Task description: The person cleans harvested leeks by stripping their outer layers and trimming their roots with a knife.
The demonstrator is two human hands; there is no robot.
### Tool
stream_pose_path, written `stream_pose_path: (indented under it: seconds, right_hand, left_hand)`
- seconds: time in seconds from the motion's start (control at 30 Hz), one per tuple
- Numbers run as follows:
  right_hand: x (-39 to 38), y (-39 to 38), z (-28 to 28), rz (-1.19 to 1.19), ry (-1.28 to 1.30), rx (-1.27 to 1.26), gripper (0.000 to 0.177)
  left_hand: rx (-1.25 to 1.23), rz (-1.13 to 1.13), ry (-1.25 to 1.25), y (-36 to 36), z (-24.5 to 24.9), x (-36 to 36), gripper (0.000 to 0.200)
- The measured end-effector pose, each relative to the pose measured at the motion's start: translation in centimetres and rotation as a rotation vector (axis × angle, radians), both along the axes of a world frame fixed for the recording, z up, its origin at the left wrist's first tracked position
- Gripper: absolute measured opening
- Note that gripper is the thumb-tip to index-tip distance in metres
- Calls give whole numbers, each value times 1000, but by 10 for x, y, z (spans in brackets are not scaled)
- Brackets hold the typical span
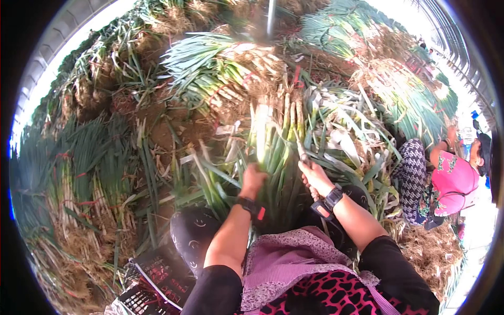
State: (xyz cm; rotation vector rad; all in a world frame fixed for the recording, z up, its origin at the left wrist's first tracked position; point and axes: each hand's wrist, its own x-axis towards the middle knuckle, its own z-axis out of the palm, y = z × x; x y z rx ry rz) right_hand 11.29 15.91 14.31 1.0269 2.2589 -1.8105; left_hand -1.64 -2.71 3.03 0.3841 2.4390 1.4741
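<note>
A: hand pose?
B: left hand (254, 177) reaches straight out, fingers wrapped tight on the onion bunch (273, 137). The bunch stands upright between the knees.
A: right?
B: right hand (314, 176) is just beside the bunch, wrist bent inward, fingers closed on 1 stalk (301, 148) at its edge.
A: nearby?
B: onion piles (210, 68) all around, another person (454, 178) at far right.
</note>
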Motion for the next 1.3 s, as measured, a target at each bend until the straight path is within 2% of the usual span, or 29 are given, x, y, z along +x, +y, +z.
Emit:
stream_pose_path:
  seconds: [0.07,0.13,0.2,0.23,0.3,0.33,0.37,0.4,0.43,0.47,0.5,0.53,0.6,0.7,0.77,0.83,0.97,1.07,1.1,1.13,1.2,1.27,1.3]
  right_hand:
    - [-7,3,10,40,51,23,40]
    - [-13,-6,55,57,-39,-13,37]
    - [-23,4,42,84,60,16,36]
    - [-30,11,32,98,111,28,36]
    - [-36,24,7,36,169,-171,36]
    - [-34,13,31,6,241,-338,36]
    - [-42,18,12,-93,233,-367,37]
    - [-46,17,19,-65,201,-381,33]
    - [-51,19,19,-35,250,-409,29]
    - [-56,13,24,-110,204,-334,26]
    - [-58,10,26,-87,233,-317,26]
    - [-58,12,26,-86,256,-290,26]
    - [-64,16,24,-48,286,-242,27]
    - [-72,16,24,-64,316,-246,26]
    - [-78,13,32,-74,336,-218,25]
    - [-83,17,30,-45,353,-176,22]
    - [-88,17,32,-40,313,-158,16]
    - [-86,21,32,-55,337,-186,14]
    - [-85,23,28,-64,343,-165,22]
    - [-85,24,29,-67,329,-169,22]
    - [-81,25,34,-76,295,-180,21]
    - [-78,25,35,-80,326,-217,19]
    - [-76,25,35,-79,340,-223,18]
  left_hand:
    - [31,259,-134,-45,41,-16,46]
    - [-145,452,-48,-85,17,-37,39]
    - [-313,462,8,-125,-28,-50,35]
    - [-446,461,-21,-129,-32,-47,31]
    - [-785,437,-55,-120,-41,-46,23]
    - [-1016,187,145,-112,-52,-44,20]
    - [-824,254,269,-89,-26,-38,22]
    - [-962,43,408,-69,-58,-51,16]
    - [-841,40,157,-31,-73,-68,18]
    - [-291,189,21,-9,-19,-58,21]
    - [-559,35,-54,22,-22,-69,26]
    - [-356,-17,87,42,-32,-71,25]
    - [-458,-118,-88,85,-34,-91,28]
    - [-510,84,43,125,-57,-96,27]
    - [-544,97,-3,135,-31,-97,24]
    - [-571,132,-19,137,-15,-101,23]
    - [-529,120,-138,146,-41,-120,22]
    - [-582,-24,-103,136,-38,-121,25]
    - [-546,-18,-137,127,-28,-118,27]
    - [-511,-14,-170,117,-19,-115,28]
    - [-449,104,-105,97,-10,-102,31]
    - [-262,257,-91,80,5,-94,34]
    - [-176,264,0,71,14,-94,32]
